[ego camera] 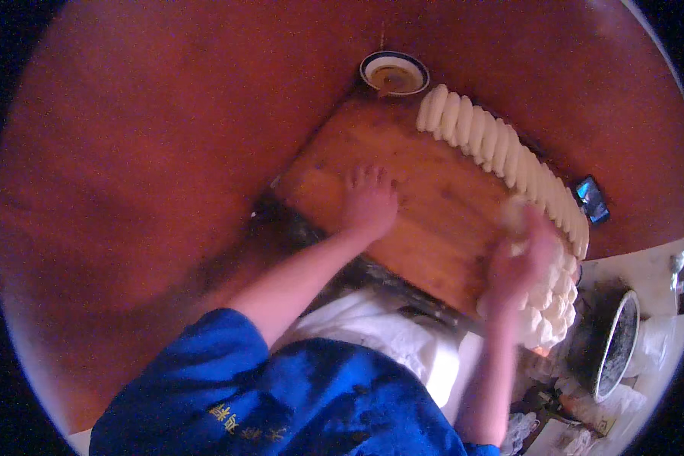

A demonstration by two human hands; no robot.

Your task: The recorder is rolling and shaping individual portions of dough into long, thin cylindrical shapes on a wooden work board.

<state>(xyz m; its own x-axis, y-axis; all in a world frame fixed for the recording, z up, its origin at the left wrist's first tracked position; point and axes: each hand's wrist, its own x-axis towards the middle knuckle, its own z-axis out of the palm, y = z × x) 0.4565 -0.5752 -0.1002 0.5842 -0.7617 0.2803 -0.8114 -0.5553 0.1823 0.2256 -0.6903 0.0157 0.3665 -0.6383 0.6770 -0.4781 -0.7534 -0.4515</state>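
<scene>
My left hand [371,199] lies palm down on a wooden board [444,199], its fingers somewhat apart; nothing shows in it. Over the board's right side, my right hand [518,262] is blurred by motion. A pale dough piece [514,214], equally blurred, appears held at its fingers. Beneath and beside that hand is a heap of pale dough lumps [547,313], partly covered by it. Long dough rolls [493,142] stand side by side in a curved row along the board's far edge.
Beyond the board's far left corner sits a dark-rimmed bowl [367,73] of brown liquid on a reddish surface [205,114]. A phone-like device [593,198] with a lit screen lies past the rolls. At right is a large round container [634,302] with a pale rim.
</scene>
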